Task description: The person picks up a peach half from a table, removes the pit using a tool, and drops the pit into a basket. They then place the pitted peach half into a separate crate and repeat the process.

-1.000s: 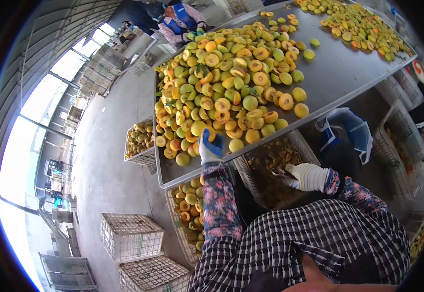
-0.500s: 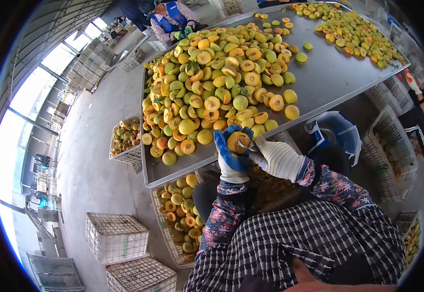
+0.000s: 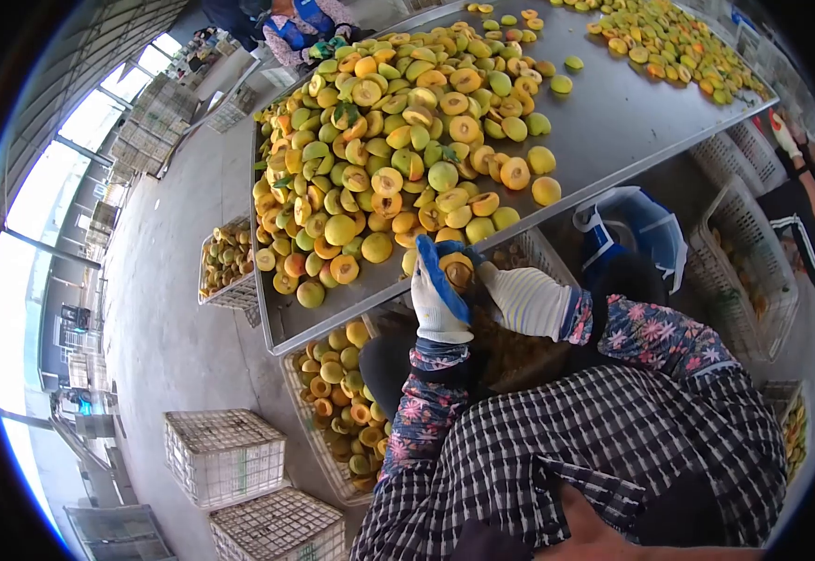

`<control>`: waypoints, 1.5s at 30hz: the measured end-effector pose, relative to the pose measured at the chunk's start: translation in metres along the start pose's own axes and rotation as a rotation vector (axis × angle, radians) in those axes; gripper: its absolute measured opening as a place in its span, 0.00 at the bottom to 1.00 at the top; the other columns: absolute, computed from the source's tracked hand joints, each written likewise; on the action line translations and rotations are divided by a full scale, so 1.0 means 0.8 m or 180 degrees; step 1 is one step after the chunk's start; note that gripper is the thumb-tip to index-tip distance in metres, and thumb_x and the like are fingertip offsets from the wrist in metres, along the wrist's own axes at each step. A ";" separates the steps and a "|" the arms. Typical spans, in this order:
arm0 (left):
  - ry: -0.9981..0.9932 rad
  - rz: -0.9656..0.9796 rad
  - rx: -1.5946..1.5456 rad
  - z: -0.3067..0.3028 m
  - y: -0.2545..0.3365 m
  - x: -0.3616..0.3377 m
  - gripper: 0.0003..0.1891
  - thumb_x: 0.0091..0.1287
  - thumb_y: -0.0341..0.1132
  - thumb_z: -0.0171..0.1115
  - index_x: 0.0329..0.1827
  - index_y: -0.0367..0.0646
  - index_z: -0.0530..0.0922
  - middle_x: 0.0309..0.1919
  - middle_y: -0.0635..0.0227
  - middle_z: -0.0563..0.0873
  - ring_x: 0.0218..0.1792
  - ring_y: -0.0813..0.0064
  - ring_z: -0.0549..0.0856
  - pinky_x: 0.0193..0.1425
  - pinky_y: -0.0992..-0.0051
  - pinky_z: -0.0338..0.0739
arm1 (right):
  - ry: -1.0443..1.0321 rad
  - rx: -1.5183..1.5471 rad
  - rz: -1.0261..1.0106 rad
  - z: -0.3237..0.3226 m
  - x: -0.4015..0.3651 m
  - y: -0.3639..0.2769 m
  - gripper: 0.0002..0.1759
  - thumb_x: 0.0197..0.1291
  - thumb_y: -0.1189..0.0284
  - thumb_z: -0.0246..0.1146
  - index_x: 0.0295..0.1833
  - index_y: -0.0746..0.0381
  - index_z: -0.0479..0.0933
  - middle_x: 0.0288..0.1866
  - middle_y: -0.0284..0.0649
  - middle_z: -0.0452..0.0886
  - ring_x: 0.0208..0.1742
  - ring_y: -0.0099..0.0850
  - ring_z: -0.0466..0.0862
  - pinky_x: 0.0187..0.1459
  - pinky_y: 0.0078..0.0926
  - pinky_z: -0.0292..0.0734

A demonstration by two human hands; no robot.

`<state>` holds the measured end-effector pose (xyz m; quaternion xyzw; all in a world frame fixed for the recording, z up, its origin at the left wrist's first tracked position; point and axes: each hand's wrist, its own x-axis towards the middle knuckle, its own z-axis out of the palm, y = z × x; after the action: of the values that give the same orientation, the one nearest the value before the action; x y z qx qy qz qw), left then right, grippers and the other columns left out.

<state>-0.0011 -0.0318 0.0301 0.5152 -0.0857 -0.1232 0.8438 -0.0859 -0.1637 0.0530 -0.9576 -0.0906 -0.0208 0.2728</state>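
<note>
My left hand (image 3: 437, 301), in a white glove with blue coating, is closed round a cut yellow peach (image 3: 458, 269), its brownish centre facing up. My right hand (image 3: 526, 297), in a striped white glove, is closed close against the peach's right side. A small metal tool showed in its fingers a moment ago; now those fingers mostly hide it. Both hands are just off the near edge of a metal table (image 3: 604, 154). A large heap of yellow-green peaches (image 3: 393, 173), many of them halved, lies on that table beyond my hands.
Below the table stand a crate of peach halves (image 3: 344, 402) and a blue-and-white bucket (image 3: 646, 234). White crates (image 3: 225, 453) sit on the floor at left, another crate (image 3: 749, 271) at right. Across the table is a co-worker (image 3: 309, 28); another person's arm (image 3: 800, 159) shows at right.
The right hand's fingers have drawn to the peach's right edge, and the metal tool over the peach is no longer plain to see. The whole view has shifted slightly.
</note>
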 end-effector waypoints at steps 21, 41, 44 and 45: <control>-0.0775 0.0341 0.1224 -0.047 -0.039 0.025 0.21 0.77 0.48 0.48 0.52 0.33 0.73 0.32 0.58 0.87 0.34 0.63 0.88 0.44 0.66 0.84 | -0.0601 0.2956 0.0003 0.015 -0.010 0.019 0.15 0.74 0.65 0.54 0.56 0.64 0.73 0.44 0.39 0.81 0.43 0.34 0.80 0.48 0.31 0.74; -0.0592 -0.1064 0.0819 0.015 0.008 0.009 0.29 0.73 0.56 0.56 0.36 0.32 0.84 0.25 0.63 0.87 0.19 0.83 0.77 0.23 0.85 0.68 | -0.1918 0.6390 0.1609 0.004 -0.041 0.023 0.20 0.74 0.51 0.52 0.44 0.57 0.73 0.19 0.25 0.64 0.13 0.16 0.61 0.15 0.14 0.55; -0.0441 -0.0787 0.1733 0.020 -0.001 0.003 0.24 0.73 0.51 0.59 0.37 0.33 0.85 0.24 0.68 0.86 0.18 0.86 0.72 0.22 0.84 0.65 | -0.1894 0.6256 0.1721 0.008 -0.049 0.031 0.19 0.73 0.51 0.54 0.44 0.57 0.73 0.19 0.25 0.65 0.13 0.16 0.61 0.15 0.15 0.57; -0.0542 -0.0805 0.2137 0.017 0.003 0.002 0.19 0.74 0.45 0.60 0.37 0.35 0.85 0.24 0.71 0.86 0.20 0.88 0.71 0.24 0.84 0.64 | -0.1899 0.6212 0.1770 0.006 -0.051 0.031 0.19 0.73 0.52 0.54 0.44 0.57 0.74 0.19 0.25 0.65 0.13 0.17 0.61 0.15 0.15 0.57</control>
<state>-0.0026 -0.0425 0.0385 0.7578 -0.1270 -0.2339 0.5957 -0.1211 -0.1883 0.0322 -0.2768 0.0910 0.3605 0.8861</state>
